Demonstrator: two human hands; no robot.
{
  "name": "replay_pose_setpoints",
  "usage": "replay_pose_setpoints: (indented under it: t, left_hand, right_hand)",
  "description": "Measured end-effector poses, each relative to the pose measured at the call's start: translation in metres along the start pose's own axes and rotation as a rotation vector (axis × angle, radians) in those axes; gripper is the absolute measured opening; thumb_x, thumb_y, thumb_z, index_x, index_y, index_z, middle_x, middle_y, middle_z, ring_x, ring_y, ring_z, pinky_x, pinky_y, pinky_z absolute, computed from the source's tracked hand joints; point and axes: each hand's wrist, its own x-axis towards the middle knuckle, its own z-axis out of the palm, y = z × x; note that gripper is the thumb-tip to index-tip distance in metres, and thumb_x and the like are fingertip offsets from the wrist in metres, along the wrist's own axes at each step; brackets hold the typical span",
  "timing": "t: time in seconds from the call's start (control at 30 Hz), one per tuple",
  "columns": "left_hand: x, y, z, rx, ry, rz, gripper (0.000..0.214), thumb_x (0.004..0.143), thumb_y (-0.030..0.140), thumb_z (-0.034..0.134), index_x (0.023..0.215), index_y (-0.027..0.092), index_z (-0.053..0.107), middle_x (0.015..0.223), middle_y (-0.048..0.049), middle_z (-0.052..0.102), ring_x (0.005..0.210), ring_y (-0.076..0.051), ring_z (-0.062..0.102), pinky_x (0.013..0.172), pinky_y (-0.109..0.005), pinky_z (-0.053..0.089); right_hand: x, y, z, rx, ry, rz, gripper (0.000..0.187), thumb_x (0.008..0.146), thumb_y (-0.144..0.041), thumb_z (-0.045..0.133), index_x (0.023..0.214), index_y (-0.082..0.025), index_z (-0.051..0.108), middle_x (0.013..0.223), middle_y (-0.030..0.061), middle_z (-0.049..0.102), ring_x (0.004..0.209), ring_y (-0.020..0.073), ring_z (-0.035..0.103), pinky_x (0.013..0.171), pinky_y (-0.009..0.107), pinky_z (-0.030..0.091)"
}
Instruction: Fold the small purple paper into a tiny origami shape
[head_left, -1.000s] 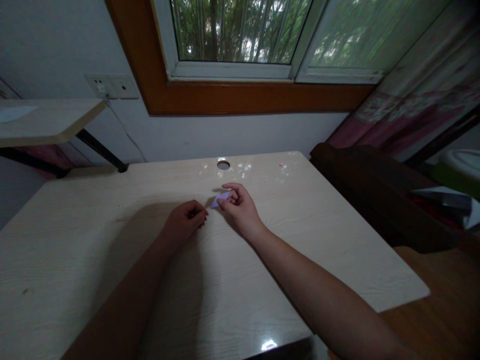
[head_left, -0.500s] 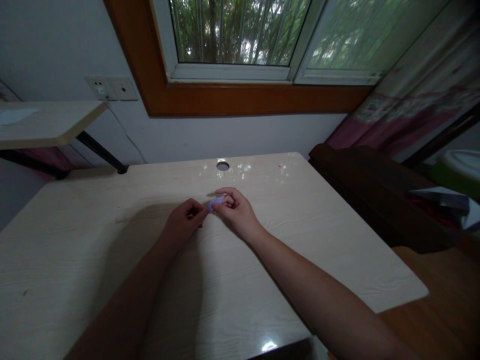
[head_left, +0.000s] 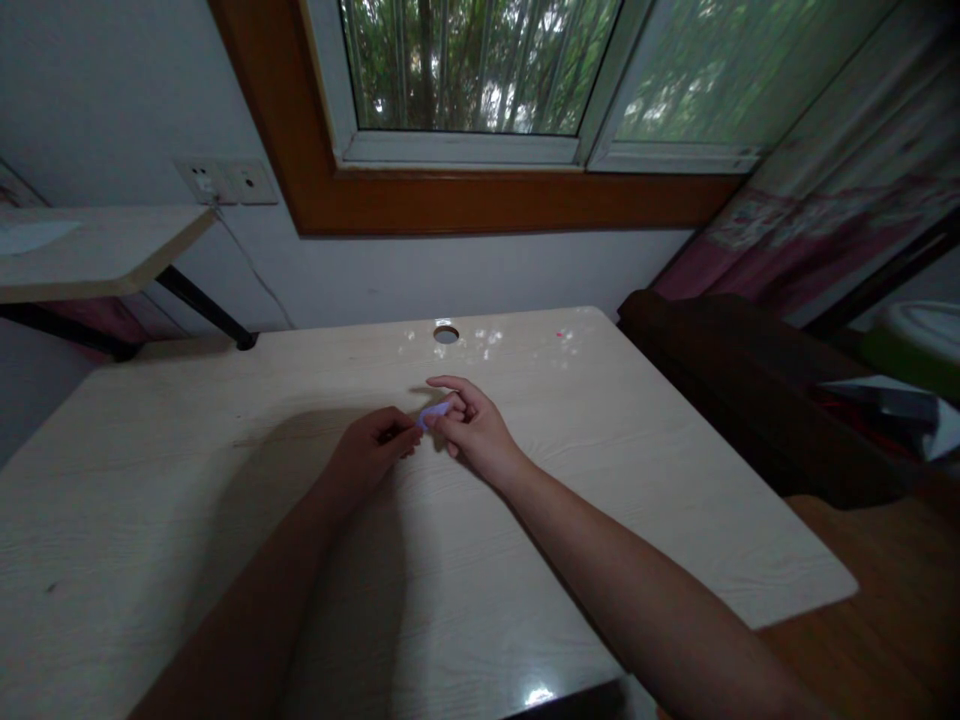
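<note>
Daylight is coming dimly through a window [head_left: 465, 75] beyond both hands, its orange-brown frame [head_left: 487, 206] running along the wall. Below it, a pale wood-grain table [head_left: 615, 490] is spreading out under the person's forearms. Just past the fingertips, a small purple piece [head_left: 435, 411] is lying between the two hands, mostly hidden by the fingers. Its right part is sitting in the grasp of the right hand [head_left: 481, 436], whose thumb and curled fingers are clamping it while the index finger is pointing out over it, free. The left hand [head_left: 369, 446] is pinching the piece's left end, thumb and fingertips pressing together there. Ahead of the right hand, a round hole [head_left: 446, 336] is opening in the table, and a tiny pink speck [head_left: 560, 335] is showing farther to its right. Beyond the left hand, a raised shelf [head_left: 105, 250] is standing on black legs. Well to the right of the right hand, a curtain [head_left: 795, 205] is hanging above dark furniture [head_left: 720, 380].
</note>
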Motion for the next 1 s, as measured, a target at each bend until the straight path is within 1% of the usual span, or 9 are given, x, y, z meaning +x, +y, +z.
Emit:
replay_pose_setpoints:
  t: [0.07,0.13,0.27,0.4,0.63,0.73,0.8,0.87,1.0]
  left_hand:
    - [0.000,0.000,-0.001,-0.019,-0.001,-0.014,0.022,0.082,0.038,0.066,0.075,0.018,0.062,0.068,0.0012,0.062,0.065,-0.014,0.057,0.064,-0.025,0.043]
    - [0.000,0.002,-0.001,-0.027,-0.004,-0.018,0.021,0.082,0.038,0.066,0.075,0.018,0.063,0.068,0.0013,0.061,0.065,-0.014,0.057,0.064,-0.025,0.043]
    - [-0.001,0.003,-0.002,-0.014,-0.010,0.006,0.021,0.082,0.037,0.066,0.073,0.018,0.063,0.067,0.0016,0.061,0.066,-0.014,0.055,0.064,-0.025,0.042]
    - [-0.002,0.003,-0.002,-0.004,-0.016,0.014,0.021,0.082,0.036,0.066,0.072,0.018,0.063,0.067,0.0013,0.061,0.065,-0.014,0.055,0.064,-0.025,0.042]
    - [-0.001,0.002,-0.003,0.021,-0.020,0.015,0.022,0.081,0.038,0.065,0.072,0.018,0.064,0.068,0.0002,0.063,0.065,-0.015,0.057,0.064,-0.025,0.043]
    - [-0.001,0.003,-0.003,-0.015,0.007,-0.012,0.022,0.080,0.038,0.066,0.072,0.018,0.064,0.066,0.0007,0.062,0.063,-0.014,0.057,0.063,-0.025,0.044]
    - [-0.001,0.003,-0.003,-0.045,0.036,-0.033,0.022,0.081,0.039,0.067,0.074,0.018,0.065,0.066,0.0006,0.062,0.064,-0.014,0.058,0.063,-0.025,0.045]
    - [-0.001,0.004,-0.004,-0.058,0.061,-0.037,0.023,0.082,0.040,0.066,0.077,0.017,0.066,0.067,0.0000,0.063,0.065,-0.014,0.059,0.064,-0.025,0.046]
    - [-0.001,0.007,-0.004,-0.046,0.072,-0.042,0.025,0.084,0.041,0.063,0.079,0.017,0.067,0.072,-0.0022,0.067,0.066,-0.015,0.060,0.065,-0.025,0.047]
  right_hand:
    - [0.001,0.000,0.001,0.005,0.014,0.004,0.050,0.075,-0.025,0.076,0.123,-0.025,0.059,0.062,-0.0097,0.053,0.040,0.0047,0.046,0.038,0.018,0.037]
    - [0.001,0.001,0.001,0.021,0.025,0.007,0.055,0.074,-0.024,0.076,0.126,-0.025,0.057,0.063,-0.0087,0.057,0.042,0.0064,0.051,0.041,0.019,0.041]
    - [0.002,0.001,0.001,0.044,0.041,0.025,0.052,0.075,-0.026,0.076,0.123,-0.024,0.058,0.065,-0.0075,0.061,0.038,0.0051,0.047,0.038,0.018,0.037]
    - [0.003,0.001,0.000,0.090,0.078,0.018,0.052,0.073,-0.026,0.077,0.122,-0.024,0.058,0.075,-0.0039,0.069,0.038,0.0049,0.048,0.036,0.018,0.036]
    - [0.007,-0.003,-0.003,0.175,0.210,-0.008,0.048,0.071,-0.023,0.077,0.116,-0.021,0.058,0.079,0.0009,0.074,0.041,0.0049,0.045,0.035,0.017,0.032]
    - [0.010,-0.002,-0.007,0.199,0.289,-0.038,0.048,0.072,-0.025,0.076,0.116,-0.020,0.057,0.082,0.0022,0.075,0.042,0.0048,0.044,0.037,0.017,0.032]
    - [0.011,0.000,-0.009,0.208,0.330,-0.060,0.048,0.074,-0.027,0.075,0.117,-0.021,0.057,0.082,0.0019,0.074,0.044,0.0056,0.046,0.039,0.018,0.034]
    - [0.012,0.001,-0.009,0.203,0.329,-0.071,0.046,0.076,-0.030,0.074,0.118,-0.021,0.056,0.083,0.0015,0.073,0.048,0.0066,0.049,0.043,0.019,0.038]
    - [0.012,0.003,-0.007,0.144,0.209,-0.062,0.036,0.083,-0.038,0.069,0.114,-0.021,0.060,0.087,0.0018,0.072,0.050,0.0064,0.052,0.049,0.021,0.042]
